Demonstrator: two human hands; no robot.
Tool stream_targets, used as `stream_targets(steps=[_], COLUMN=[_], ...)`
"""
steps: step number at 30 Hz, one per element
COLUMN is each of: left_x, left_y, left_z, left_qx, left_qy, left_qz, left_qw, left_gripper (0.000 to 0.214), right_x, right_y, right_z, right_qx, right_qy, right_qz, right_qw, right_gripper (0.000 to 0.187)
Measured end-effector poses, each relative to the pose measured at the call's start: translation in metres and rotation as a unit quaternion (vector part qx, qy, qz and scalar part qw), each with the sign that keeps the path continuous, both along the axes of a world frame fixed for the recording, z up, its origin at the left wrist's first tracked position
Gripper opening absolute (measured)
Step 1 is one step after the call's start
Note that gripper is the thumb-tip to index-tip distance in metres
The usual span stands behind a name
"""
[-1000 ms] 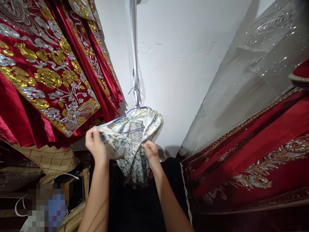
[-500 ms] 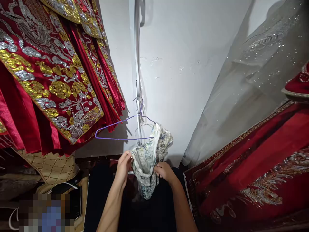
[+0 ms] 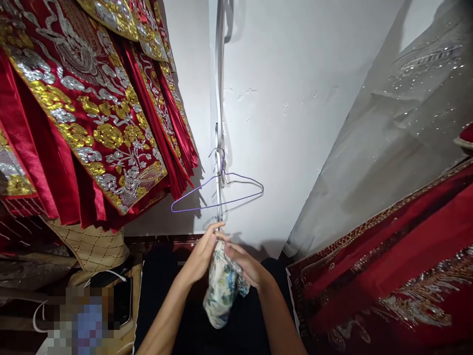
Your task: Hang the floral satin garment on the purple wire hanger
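Observation:
Both my hands hold a pale floral silk garment [image 3: 221, 291] that hangs bunched between them, just below a bare purple wire hanger [image 3: 218, 190]. My left hand [image 3: 201, 254] grips its upper left side. My right hand [image 3: 246, 266] grips the right side, fingers pressed against the cloth. The hanger dangles from a thin metal strip [image 3: 219, 98] on the white wall, and nothing is draped on it.
Red robes with gold and silver embroidery [image 3: 84, 113] hang at the left. A grey sequined cloth [image 3: 388, 138] and more red embroidered fabric [image 3: 388, 266] fill the right. A tan quilted item [image 3: 88, 244] sits low at the left, above a blurred patch.
The floral garment came fully off the hanger and dropped lower, gathered between my hands. The hanger now hangs bare. My hands moved closer together.

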State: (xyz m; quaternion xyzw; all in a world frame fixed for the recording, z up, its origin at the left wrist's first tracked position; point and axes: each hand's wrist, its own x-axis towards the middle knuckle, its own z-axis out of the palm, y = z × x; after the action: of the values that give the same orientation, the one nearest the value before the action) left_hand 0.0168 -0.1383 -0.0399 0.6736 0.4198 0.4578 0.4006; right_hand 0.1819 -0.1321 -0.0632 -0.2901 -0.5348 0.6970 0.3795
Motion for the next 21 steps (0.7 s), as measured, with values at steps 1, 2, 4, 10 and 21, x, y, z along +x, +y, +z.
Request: stream_targets(steps=[1,2,4,10,21], left_x=[-0.007,-0.015,-0.033,-0.099,-0.152], left_y=[0.001,0.001,0.002,0.014,0.050], left_z=[-0.004,-0.009,-0.020,-0.028,0.011], left_qx=[-0.027,-0.052,-0.081,-0.017,0.016], left_qy=[0.033,0.070,0.143,0.331,0.547], left_qz=[-0.030,-0.061,-0.106,0.025,0.163], left_qw=[0.999,0.994,0.981,0.943,0.821], left_gripper=[0.052,0.057,0.060,0.032,0.032], right_x=[0.004,0.010,0.021,0.025,0.033], right_y=[0.003,0.008,0.027,0.103,0.101], right_z=[0.007,0.015,0.031,0.046,0.009], right_qx=[0.031,0.068,0.147,0.265,0.305], right_qy=[-0.031,-0.067,-0.136,-0.128,-0.276], right_qz=[0.034,0.053,0.006,-0.329,-0.252], right_qw=[0.998,0.994,0.980,0.897,0.876], right_gripper=[0.033,0.028,0.016,0.036,0.017])
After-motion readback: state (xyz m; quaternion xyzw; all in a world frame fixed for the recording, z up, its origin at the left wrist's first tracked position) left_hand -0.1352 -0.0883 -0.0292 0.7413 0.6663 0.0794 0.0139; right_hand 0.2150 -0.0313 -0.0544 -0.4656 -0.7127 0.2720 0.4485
